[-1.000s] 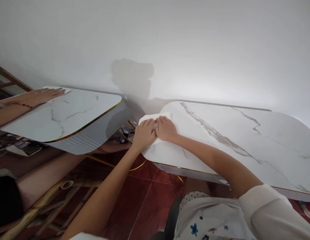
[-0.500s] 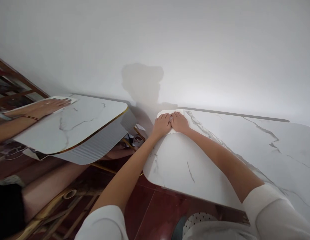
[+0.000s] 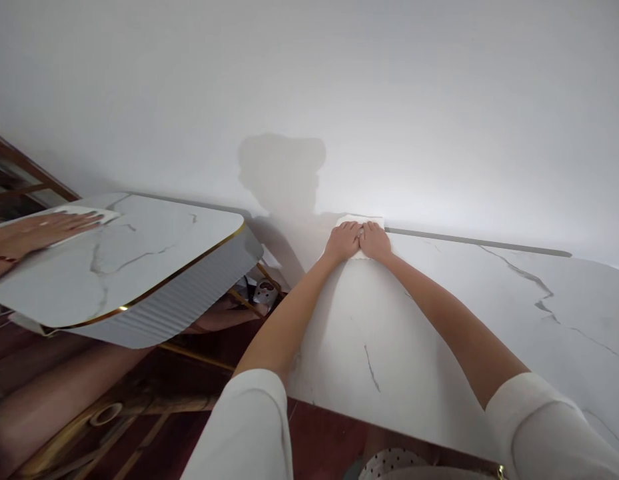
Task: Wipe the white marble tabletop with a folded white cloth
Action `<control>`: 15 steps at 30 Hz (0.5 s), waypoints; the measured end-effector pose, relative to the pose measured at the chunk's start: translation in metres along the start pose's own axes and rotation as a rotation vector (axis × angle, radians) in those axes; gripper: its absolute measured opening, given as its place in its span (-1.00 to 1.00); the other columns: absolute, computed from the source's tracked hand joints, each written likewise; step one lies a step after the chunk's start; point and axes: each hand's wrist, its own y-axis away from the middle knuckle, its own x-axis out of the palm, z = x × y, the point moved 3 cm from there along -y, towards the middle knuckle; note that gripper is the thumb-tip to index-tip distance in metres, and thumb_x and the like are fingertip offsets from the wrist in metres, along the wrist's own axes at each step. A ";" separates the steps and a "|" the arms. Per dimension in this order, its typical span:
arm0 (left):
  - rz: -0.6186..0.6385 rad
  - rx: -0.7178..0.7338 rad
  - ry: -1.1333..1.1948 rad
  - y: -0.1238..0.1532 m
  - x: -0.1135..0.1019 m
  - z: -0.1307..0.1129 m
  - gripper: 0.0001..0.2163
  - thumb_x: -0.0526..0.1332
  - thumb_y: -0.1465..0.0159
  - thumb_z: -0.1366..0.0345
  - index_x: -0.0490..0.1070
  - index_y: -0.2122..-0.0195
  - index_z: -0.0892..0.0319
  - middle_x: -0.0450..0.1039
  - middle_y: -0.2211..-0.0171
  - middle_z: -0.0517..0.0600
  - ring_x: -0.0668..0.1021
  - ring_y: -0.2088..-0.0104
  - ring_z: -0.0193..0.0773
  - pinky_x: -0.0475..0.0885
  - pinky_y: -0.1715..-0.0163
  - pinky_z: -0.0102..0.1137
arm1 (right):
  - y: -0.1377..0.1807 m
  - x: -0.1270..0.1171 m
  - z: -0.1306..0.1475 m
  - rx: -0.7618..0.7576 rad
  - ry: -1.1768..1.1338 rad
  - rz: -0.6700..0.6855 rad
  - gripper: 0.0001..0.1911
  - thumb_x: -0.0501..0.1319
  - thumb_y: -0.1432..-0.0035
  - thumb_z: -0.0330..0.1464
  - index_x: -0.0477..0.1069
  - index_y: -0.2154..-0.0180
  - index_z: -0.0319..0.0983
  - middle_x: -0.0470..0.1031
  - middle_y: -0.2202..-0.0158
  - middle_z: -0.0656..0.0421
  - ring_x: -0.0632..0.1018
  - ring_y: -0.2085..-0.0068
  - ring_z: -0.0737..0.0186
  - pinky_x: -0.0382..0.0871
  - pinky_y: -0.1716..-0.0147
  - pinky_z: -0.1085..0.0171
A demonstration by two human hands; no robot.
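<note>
My left hand and my right hand lie side by side on a white paper towel, thumbs close together. Their fingers are bent over it and press it down on the white marble-patterned table, at its far edge by the wall. The towel sticks out past my fingertips and a little below my hands; the part under my palms is hidden. Both my arms reach forward, in white sleeves.
At left stands a second marble-patterned table with a gold rim and ribbed side. A co-worker's hand rests there on a white cloth. A wall closes off the back. A bamboo chair stands low at left on the red floor.
My two hands have slid right along the table's far edge with the towel under them. The view has turned slightly right, and the co-worker's hand sits nearer the left border.
</note>
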 end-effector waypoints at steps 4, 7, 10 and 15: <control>0.013 0.019 0.000 0.002 0.002 -0.008 -0.59 -0.04 -0.28 0.36 0.27 -0.15 0.14 0.31 -0.18 0.08 0.30 -0.19 -0.08 0.24 -0.15 -0.14 | 0.010 -0.004 -0.004 0.024 0.009 -0.004 -0.55 -0.12 -0.33 -0.42 0.24 -0.16 -0.46 0.27 -0.23 -0.11 0.25 -0.24 0.03 0.09 -0.21 0.10; 0.023 0.041 0.001 0.008 0.002 -0.014 -0.58 -0.04 -0.28 0.36 0.26 -0.16 0.16 0.30 -0.19 0.08 0.29 -0.20 -0.09 0.23 -0.17 -0.15 | 0.020 -0.007 -0.004 0.031 0.011 -0.019 -0.55 -0.12 -0.31 -0.43 0.25 -0.16 -0.43 0.28 -0.22 -0.12 0.26 -0.24 0.00 0.13 -0.18 0.04; 0.021 0.062 0.006 0.015 0.000 -0.018 -0.58 -0.05 -0.28 0.36 0.26 -0.16 0.15 0.30 -0.19 0.08 0.29 -0.20 -0.10 0.23 -0.17 -0.16 | 0.029 -0.009 -0.003 0.025 0.010 -0.029 -0.55 -0.11 -0.30 -0.43 0.26 -0.15 -0.41 0.28 -0.22 -0.11 0.27 -0.23 0.00 0.14 -0.17 0.02; 0.024 0.096 0.025 0.032 -0.006 -0.024 -0.59 -0.07 -0.31 0.32 0.26 -0.16 0.18 0.30 -0.19 0.09 0.29 -0.20 -0.09 0.21 -0.19 -0.16 | 0.047 -0.012 0.005 0.043 0.015 -0.026 -0.54 -0.12 -0.30 -0.43 0.24 -0.16 -0.43 0.26 -0.23 -0.12 0.25 -0.24 -0.01 0.13 -0.18 0.04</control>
